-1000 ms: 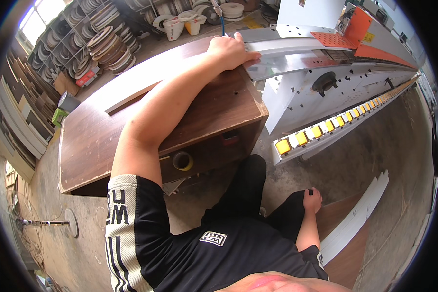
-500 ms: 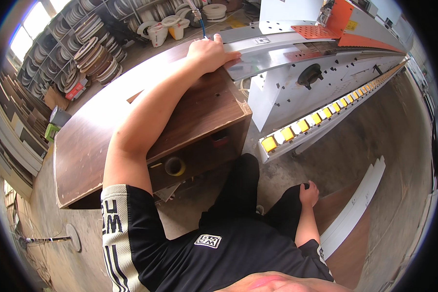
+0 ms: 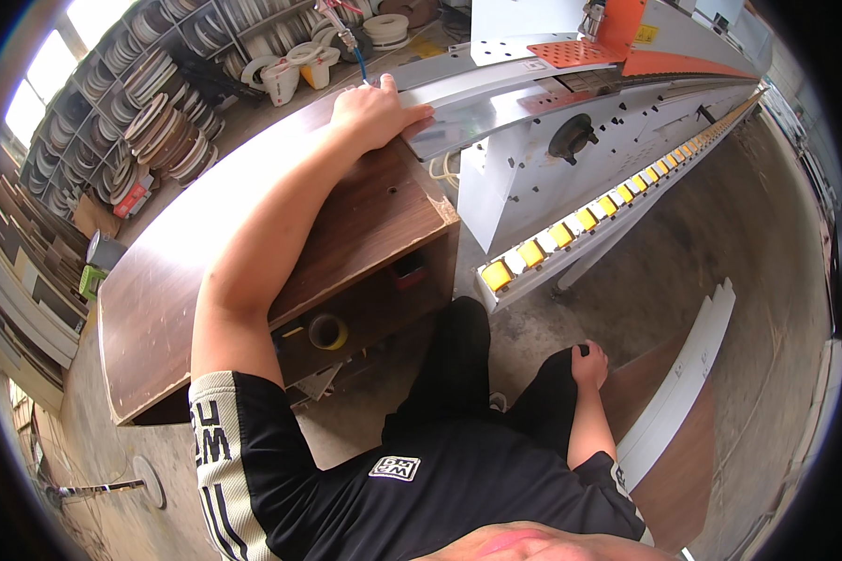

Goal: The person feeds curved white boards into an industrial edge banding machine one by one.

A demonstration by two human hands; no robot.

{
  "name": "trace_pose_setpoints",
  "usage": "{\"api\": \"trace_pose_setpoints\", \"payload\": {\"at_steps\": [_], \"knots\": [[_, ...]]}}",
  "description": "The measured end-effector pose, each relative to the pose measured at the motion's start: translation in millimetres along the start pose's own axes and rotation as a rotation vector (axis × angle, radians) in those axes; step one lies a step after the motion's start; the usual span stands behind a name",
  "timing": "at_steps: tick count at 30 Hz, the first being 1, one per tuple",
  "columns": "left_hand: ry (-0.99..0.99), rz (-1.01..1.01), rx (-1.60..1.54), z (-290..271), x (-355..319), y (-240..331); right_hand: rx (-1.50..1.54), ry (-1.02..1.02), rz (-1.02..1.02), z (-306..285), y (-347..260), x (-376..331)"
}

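Note:
My left hand [image 3: 370, 114] reaches over the near end of a machine's metal bed and rests at a narrow white panel [image 3: 482, 82]. Its thumb and one finger stretch apart; the other fingers are hidden. Whatever part of the panel lies under the hand cannot be seen. The panel runs right, toward an orange guard [image 3: 594, 51]. Beneath my left arm stands a brown wood-grain cabinet [image 3: 374, 220], strong glare on its top. Well away from the work, my right hand [image 3: 589, 365] lies loosely over my knee, fingers bent, with nothing visible in it.
Yellow and white rollers [image 3: 561, 234] line a rail beside the machine. White strips [image 3: 678, 379] lean low on the right, beside a brown board. A tape roll [image 3: 327, 331] sits inside the cabinet. Shelves of edging coils [image 3: 150, 70] and white buckets [image 3: 279, 79] stand behind.
The white panel has slid right along the machine bed, away from my left hand. That hand keeps its place by the cabinet. My right hand stays on the knee; the view has shifted slightly.

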State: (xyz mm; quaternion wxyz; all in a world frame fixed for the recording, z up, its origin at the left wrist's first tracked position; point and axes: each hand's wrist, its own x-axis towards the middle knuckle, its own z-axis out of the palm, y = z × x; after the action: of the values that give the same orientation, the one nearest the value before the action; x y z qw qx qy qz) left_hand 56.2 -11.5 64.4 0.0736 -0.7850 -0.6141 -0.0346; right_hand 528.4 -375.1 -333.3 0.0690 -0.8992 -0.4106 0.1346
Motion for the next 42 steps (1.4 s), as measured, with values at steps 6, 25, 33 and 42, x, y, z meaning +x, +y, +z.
{"api": "trace_pose_setpoints", "payload": {"at_steps": [6, 25, 33, 42], "knots": [[0.009, 0.012, 0.014, 3, 4, 0, 0.430, 0.257, 0.064, 16, 67, 3], [0.063, 0.063, 0.098, 37, 31, -23, -0.214, 0.234, 0.762, 66, 228, -318], [0.040, 0.037, 0.112, 31, 28, -22, -0.049, 0.144, 0.600, 43, 204, -335], [0.103, 0.063, 0.084, 39, 30, -32, 0.172, 0.057, 0.771, 51, 201, -349]]}}
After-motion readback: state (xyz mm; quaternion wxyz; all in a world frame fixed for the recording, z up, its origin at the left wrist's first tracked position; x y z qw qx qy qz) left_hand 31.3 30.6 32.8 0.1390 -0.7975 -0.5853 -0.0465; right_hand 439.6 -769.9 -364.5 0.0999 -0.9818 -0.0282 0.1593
